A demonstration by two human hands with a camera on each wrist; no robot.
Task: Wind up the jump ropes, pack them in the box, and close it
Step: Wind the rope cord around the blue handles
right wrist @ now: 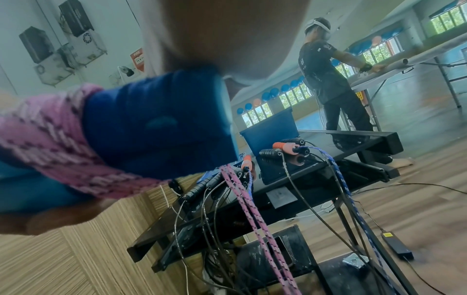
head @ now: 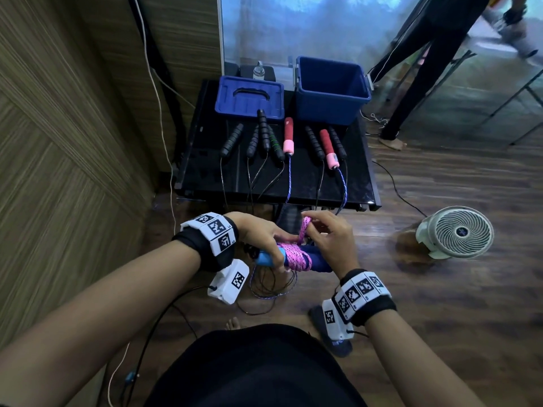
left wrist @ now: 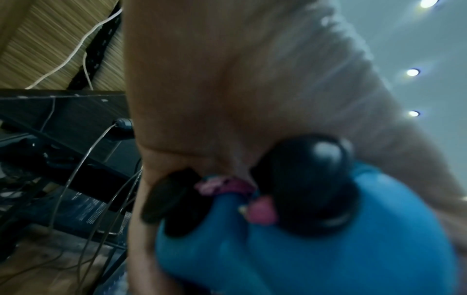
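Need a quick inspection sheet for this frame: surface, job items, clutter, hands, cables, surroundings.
Surface: black table, glossy.
Job's things: open blue box; blue lid beside it; black and red-pink jump rope handles lined up, cords hanging off the front edge.
Clutter: bottle behind the lid.
Grippers: left hand grips blue handles; right hand pinches pink rope wound round them.
Cables: white cable down the wall.
Surroundings: fan on wood floor; another person nearby.

Large indoor hall, set up as a data-recording space. Landmark: low black glossy table point(head: 293, 177) on wood-plank flooring. Behind it, a second person wearing a white headset point(right wrist: 326, 65) works at a long folding table point(right wrist: 394, 65). Beside it, a white floor fan point(head: 458, 232). Wall-mounted grey electrical boxes point(right wrist: 63, 40) beyond.
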